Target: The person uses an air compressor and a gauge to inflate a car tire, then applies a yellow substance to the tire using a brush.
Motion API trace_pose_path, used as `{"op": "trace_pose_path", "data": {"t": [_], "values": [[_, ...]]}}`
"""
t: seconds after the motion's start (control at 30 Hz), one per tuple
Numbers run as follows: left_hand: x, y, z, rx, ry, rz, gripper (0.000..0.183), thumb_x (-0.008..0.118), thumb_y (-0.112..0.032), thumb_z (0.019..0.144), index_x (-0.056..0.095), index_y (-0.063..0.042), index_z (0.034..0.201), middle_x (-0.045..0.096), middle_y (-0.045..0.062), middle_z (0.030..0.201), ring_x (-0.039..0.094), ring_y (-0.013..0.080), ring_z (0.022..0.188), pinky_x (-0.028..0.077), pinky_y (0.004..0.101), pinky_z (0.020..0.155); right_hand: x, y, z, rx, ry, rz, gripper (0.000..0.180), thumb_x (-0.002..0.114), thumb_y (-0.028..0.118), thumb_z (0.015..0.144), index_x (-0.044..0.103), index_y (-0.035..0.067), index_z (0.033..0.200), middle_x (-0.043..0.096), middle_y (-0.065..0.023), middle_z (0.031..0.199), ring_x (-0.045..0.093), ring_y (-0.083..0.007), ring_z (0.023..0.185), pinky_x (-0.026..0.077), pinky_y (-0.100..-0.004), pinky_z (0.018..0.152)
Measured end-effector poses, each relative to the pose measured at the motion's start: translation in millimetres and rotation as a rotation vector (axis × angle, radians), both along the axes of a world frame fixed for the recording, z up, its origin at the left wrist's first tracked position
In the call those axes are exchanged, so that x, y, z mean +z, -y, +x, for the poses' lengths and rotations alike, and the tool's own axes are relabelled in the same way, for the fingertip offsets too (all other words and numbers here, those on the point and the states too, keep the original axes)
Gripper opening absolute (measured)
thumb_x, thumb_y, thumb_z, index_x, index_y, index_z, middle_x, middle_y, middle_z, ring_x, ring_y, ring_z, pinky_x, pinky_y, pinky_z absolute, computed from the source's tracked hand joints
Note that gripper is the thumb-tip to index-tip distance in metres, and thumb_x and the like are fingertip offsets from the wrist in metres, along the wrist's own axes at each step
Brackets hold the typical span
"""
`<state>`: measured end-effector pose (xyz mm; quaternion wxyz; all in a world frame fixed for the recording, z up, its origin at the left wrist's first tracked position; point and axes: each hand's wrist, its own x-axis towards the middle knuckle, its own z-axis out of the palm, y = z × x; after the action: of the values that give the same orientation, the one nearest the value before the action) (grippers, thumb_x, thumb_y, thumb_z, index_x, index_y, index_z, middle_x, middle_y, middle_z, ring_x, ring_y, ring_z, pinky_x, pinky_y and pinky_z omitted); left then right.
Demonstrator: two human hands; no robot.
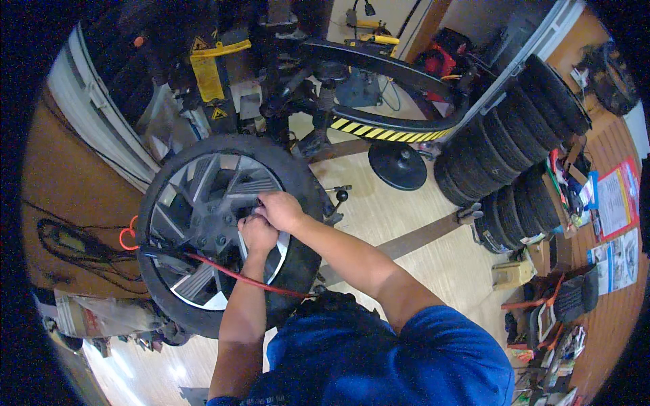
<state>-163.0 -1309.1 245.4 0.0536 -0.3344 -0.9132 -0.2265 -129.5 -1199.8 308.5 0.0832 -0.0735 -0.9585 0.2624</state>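
Note:
A car wheel with a black tire and a black-and-silver alloy rim lies before me, its spoked face upward. My left hand and my right hand meet over the right part of the rim, near the inner edge of the tire. Their fingers are curled close together at something small and dark, which they mostly hide; I cannot tell what it is. A red air hose runs across the lower part of the wheel and over my left forearm.
A curved black machine arm with a yellow-and-black striped edge stands beyond the wheel, above a round black disc. Stacked tires are at the right. A ball-ended lever sits beside the wheel. Coiled black cable lies at the left.

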Motion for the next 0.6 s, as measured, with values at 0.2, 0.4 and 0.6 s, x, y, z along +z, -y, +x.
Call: {"op": "trace_pose_path", "data": {"t": [0.2,0.4,0.6], "values": [[2.0,-0.3,1.2,-0.023,-0.013,-0.002,0.021,0.061,-0.027,0.072,0.066,-0.010,0.081,0.068,0.009,0.081,0.063,0.0290,0.082,0.037,0.0463,0.082,1.0,-5.9,1.6,0.147,-0.014,-0.039,0.028,0.063,0.023,0.081,0.061,0.002,0.098,0.064,-0.0206,0.090,0.061,-0.0383,0.088,0.048,-0.0475,0.076],[-5.0,0.8,-1.0,-0.036,0.001,-0.012,0.019,0.061,-0.027,0.072,0.065,-0.009,0.079,0.067,0.012,0.079,0.063,0.0294,0.080,0.037,0.0459,0.082,8.8,-4.7,3.3,0.008,-0.033,-0.046,0.028,0.061,0.022,0.082,0.061,0.002,0.101,0.064,-0.0207,0.092,0.061,-0.0392,0.088,0.047,-0.0491,0.077],[-3.5,-0.4,0.1,-0.016,-0.014,0.050,0.019,0.061,-0.025,0.072,0.066,-0.008,0.080,0.067,0.012,0.078,0.063,0.0305,0.080,0.038,0.0465,0.085,2.9,-4.0,1.1,0.061,0.024,-0.030,0.027,0.062,0.021,0.081,0.061,0.002,0.100,0.065,-0.0196,0.092,0.061,-0.0384,0.090,0.048,-0.0467,0.080]]}}
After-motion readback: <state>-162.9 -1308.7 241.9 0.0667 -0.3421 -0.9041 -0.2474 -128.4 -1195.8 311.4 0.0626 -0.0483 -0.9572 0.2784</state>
